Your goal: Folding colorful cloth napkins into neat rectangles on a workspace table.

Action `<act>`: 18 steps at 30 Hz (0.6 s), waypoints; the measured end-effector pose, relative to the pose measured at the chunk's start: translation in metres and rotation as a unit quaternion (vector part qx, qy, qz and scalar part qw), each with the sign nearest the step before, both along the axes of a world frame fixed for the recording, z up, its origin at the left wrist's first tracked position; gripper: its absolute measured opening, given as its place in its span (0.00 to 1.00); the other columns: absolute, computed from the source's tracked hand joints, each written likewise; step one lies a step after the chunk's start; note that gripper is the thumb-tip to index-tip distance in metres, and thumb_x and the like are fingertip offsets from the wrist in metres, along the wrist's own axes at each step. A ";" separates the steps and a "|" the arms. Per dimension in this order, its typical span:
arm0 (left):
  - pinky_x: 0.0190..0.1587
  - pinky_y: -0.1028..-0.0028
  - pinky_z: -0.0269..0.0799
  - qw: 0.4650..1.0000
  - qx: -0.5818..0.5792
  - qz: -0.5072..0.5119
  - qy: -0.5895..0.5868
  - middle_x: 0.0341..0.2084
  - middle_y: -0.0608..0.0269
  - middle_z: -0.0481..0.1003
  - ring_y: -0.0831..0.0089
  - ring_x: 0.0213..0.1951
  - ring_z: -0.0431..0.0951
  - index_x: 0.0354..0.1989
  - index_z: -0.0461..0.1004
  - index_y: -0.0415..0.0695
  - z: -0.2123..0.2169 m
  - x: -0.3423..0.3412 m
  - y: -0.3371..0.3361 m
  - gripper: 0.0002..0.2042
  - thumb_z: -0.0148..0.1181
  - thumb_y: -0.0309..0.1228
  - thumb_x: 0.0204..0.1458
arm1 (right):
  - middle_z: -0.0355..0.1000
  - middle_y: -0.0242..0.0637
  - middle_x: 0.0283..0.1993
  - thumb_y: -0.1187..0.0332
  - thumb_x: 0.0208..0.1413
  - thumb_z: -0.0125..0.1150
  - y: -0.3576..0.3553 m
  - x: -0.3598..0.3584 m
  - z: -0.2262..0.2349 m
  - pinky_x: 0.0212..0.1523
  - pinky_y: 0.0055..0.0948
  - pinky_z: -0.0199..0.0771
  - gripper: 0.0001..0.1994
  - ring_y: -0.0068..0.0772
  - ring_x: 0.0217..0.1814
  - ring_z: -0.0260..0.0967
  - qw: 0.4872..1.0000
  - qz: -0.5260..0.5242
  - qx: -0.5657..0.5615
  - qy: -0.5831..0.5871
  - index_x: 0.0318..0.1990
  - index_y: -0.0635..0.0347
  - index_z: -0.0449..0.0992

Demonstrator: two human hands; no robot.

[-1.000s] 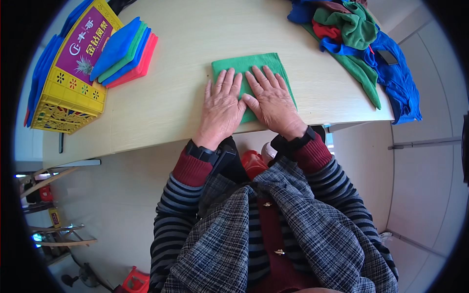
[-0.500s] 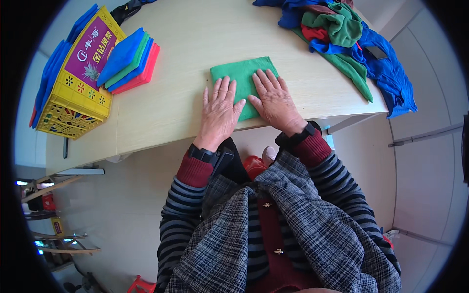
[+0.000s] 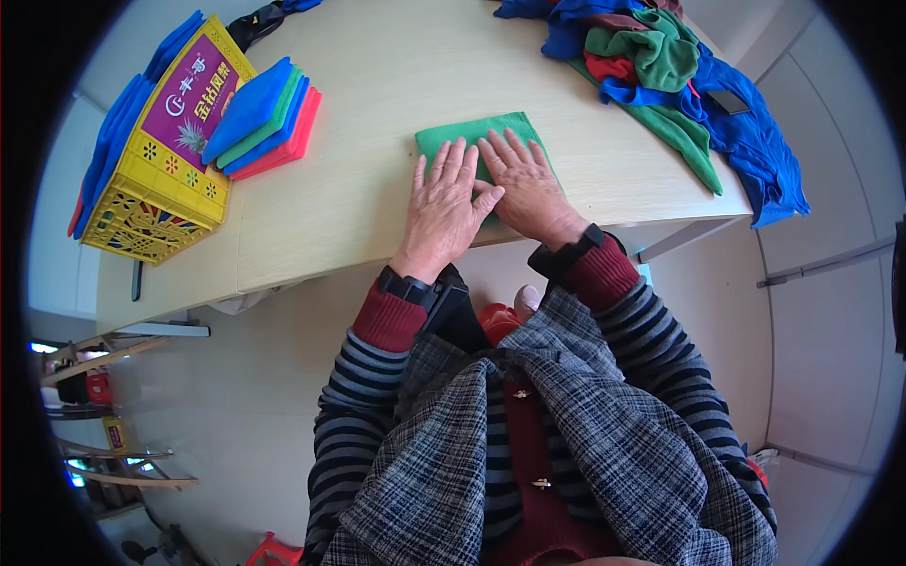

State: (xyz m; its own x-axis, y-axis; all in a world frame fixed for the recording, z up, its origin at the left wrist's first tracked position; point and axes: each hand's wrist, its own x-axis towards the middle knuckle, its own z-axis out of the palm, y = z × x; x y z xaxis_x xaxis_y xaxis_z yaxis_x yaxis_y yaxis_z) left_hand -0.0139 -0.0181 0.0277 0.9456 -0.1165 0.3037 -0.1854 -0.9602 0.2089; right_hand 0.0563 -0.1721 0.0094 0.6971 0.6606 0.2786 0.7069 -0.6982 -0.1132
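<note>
A folded green cloth (image 3: 458, 130) lies flat near the table's front edge. My left hand (image 3: 444, 205) rests on its left part, palm down, with the fingers stretched out. Beside it my right hand (image 3: 528, 189) presses flat on the right part of the cloth, fingers also extended. The left thumb reaches to the edge of the right hand, and the two hands cover much of the cloth's middle and front. Neither hand grips anything.
A yellow plastic crate (image 3: 156, 212) holding blue cloths stands at the left. Against it leans a stack of folded blue, green and red cloths (image 3: 264, 118). A heap of loose cloths (image 3: 651, 61) hangs over the table's right edge, with a dark flat object (image 3: 728, 102) on it.
My hands have come closer together on the green cloth. The left one slid right until its thumb met the right hand. The view has shifted slightly.
</note>
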 end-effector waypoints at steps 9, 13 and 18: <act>0.73 0.51 0.40 0.999 -0.047 -0.003 -0.018 0.71 0.45 0.56 0.54 0.73 0.51 0.70 0.58 0.35 -0.031 0.012 0.012 0.41 0.40 0.62 0.63 | 0.51 0.44 0.77 0.45 0.69 0.35 0.008 0.001 -0.007 0.77 0.49 0.39 0.33 0.47 0.80 0.43 1.000 0.013 0.016 -0.006 0.72 0.61 0.57; 0.73 0.51 0.41 1.000 -0.021 -0.003 -0.010 0.72 0.46 0.53 0.52 0.73 0.50 0.71 0.54 0.37 -0.030 0.010 0.011 0.39 0.37 0.60 0.65 | 0.53 0.45 0.76 0.47 0.68 0.40 0.009 0.000 -0.008 0.76 0.49 0.41 0.32 0.47 0.80 0.44 0.999 0.018 0.026 -0.021 0.71 0.61 0.58; 0.73 0.51 0.41 1.000 -0.009 -0.007 0.008 0.72 0.46 0.53 0.52 0.73 0.49 0.71 0.54 0.37 -0.027 0.004 0.012 0.40 0.36 0.61 0.65 | 0.53 0.45 0.75 0.47 0.66 0.45 -0.008 -0.015 -0.004 0.76 0.49 0.42 0.33 0.49 0.79 0.44 1.000 0.004 0.017 -0.006 0.70 0.60 0.59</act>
State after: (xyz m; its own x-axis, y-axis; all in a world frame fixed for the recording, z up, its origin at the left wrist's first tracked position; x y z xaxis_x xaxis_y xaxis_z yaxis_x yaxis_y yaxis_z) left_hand -0.0099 -0.0057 0.0008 0.9489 -0.1244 0.2901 -0.1950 -0.9538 0.2287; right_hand 0.0410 -0.1799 0.0058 0.6879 0.6570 0.3085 0.7144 -0.6879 -0.1279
